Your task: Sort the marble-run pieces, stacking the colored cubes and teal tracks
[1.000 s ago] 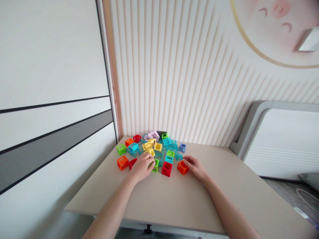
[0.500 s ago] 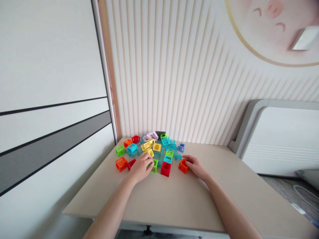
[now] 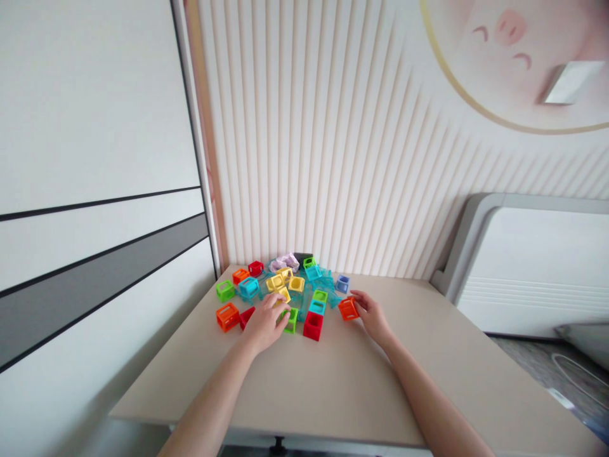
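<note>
The right hand (image 3: pixel 373 315) pinches an orange hollow cube (image 3: pixel 347 309) between thumb and fingertips, just right of the red hollow cube (image 3: pixel 313 325). Left of that red cube, the left hand (image 3: pixel 263 325) curls its fingers against a green hollow cube (image 3: pixel 291 320); whether it grips cannot be told.

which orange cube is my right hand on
The rightmost orange cube, right of the red cube, gripped by the right hand; the other two lie left of the left hand.
</note>
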A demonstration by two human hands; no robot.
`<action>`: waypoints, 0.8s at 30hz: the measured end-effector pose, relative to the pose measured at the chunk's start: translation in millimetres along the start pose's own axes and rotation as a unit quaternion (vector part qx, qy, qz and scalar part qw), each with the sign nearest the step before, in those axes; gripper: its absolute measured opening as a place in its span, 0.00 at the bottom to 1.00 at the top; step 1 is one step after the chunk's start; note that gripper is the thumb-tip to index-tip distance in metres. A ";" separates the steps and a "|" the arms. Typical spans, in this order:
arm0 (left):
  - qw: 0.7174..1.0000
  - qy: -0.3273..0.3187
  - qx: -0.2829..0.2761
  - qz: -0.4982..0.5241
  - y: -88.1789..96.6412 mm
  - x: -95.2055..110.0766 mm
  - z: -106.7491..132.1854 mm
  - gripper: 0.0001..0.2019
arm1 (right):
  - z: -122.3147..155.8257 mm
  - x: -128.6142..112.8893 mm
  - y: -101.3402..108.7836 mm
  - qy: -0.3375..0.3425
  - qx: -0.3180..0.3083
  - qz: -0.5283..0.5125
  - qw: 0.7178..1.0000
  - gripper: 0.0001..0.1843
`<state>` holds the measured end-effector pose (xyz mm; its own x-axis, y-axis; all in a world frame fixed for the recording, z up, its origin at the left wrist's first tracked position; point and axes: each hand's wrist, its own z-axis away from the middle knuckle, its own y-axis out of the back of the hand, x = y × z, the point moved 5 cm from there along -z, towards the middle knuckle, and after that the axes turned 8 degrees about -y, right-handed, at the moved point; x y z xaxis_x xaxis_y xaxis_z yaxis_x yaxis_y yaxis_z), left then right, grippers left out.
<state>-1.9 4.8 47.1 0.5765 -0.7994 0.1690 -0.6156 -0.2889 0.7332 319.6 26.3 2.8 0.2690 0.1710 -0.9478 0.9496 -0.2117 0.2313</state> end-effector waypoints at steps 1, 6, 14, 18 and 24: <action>1.000 -0.002 0.017 -0.007 1.5 1.5 -0.7 0.07 | -0.4 -2.6 1.4 0.016 0.020 -0.010 1.000 0.22; 0.998 -0.041 0.052 0.015 0.8 23.3 -6.3 0.07 | 12.2 -31.5 -8.4 0.130 0.117 -0.039 0.984 0.12; 0.996 -0.081 0.026 0.025 -11.3 57.6 -9.8 0.14 | 68.4 -76.2 -72.9 0.304 0.087 0.044 0.948 0.12; 0.997 -0.065 0.020 0.025 -14.7 52.2 -7.0 0.10 | 81.2 -82.3 -85.7 0.363 0.009 0.114 0.925 0.14; 0.997 -0.063 0.022 0.049 -15.3 44.5 -4.4 0.11 | 86.5 -88.7 -79.4 0.378 -0.065 0.154 0.911 0.17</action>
<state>35.5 -24.0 46.3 0.4417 -0.8842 0.1519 -0.6900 -0.2266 0.6874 206.4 -55.2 49.6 0.5136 0.7464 -0.4231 0.8080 -0.2550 0.5311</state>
